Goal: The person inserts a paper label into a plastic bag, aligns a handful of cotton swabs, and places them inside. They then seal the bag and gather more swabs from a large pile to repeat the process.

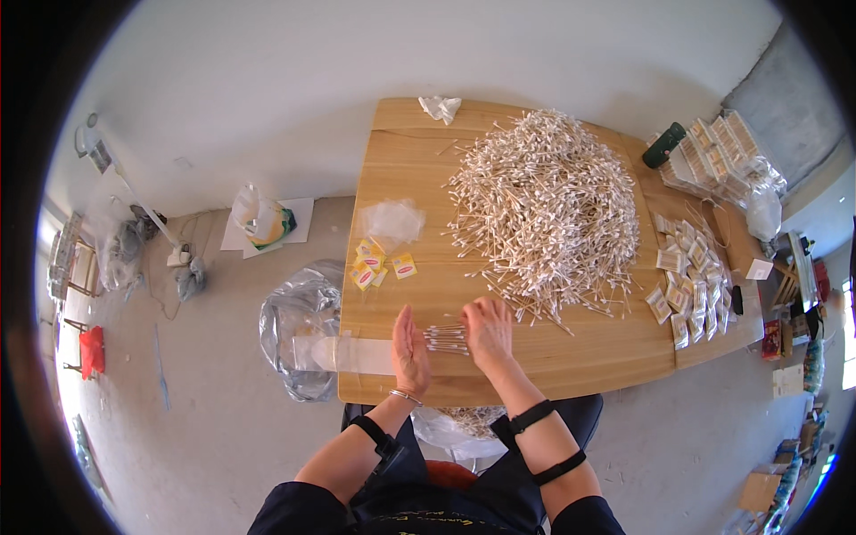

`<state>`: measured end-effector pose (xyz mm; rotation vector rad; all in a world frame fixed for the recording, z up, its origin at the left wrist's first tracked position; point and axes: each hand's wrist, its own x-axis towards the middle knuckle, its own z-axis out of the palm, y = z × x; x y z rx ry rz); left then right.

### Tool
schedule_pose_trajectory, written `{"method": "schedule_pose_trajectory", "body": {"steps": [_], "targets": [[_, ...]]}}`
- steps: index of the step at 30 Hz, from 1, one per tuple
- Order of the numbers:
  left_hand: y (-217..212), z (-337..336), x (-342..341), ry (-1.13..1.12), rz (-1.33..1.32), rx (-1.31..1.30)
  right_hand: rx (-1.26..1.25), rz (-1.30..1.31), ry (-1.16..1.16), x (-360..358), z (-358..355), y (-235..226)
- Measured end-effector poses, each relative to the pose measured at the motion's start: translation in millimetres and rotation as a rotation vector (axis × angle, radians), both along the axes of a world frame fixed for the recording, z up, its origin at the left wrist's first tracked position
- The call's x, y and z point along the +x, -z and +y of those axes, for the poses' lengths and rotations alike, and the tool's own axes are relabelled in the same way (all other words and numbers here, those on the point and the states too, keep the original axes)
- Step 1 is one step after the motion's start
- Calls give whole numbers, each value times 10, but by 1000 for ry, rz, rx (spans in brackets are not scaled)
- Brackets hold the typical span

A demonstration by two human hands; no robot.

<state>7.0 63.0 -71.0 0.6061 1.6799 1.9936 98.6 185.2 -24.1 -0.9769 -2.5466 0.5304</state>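
Thin cotton swabs (446,340) with puffy white tips and pale sticks lie in a little bunch on the light-brown wooden desk (593,364), between the left hand (411,352), flat with fingers together, and the right hand (489,333), fingers bent; I can't tell if they pinch anything.

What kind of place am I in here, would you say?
Probably a small packing workshop, though it could be a room at home. A large heap of loose cotton swabs lies on a wooden table, with many small packets to the right.
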Motion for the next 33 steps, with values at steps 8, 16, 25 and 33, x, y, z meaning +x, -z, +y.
{"method": "schedule_pose_trajectory", "body": {"steps": [8, 16, 25, 33], "targets": [[2, 7, -11, 12, -76, 133, -20, 281, -76, -24, -194, 238], [-92, 73, 91, 122, -73, 67, -543, 775, 130, -86, -372, 292], [-82, 51, 19, 70, -239, 177, 84, -68, -83, 79, -288, 85], [-126, 45, -72, 144, -191, 142, 94, -356, -299, 86, -523, 95]]}}
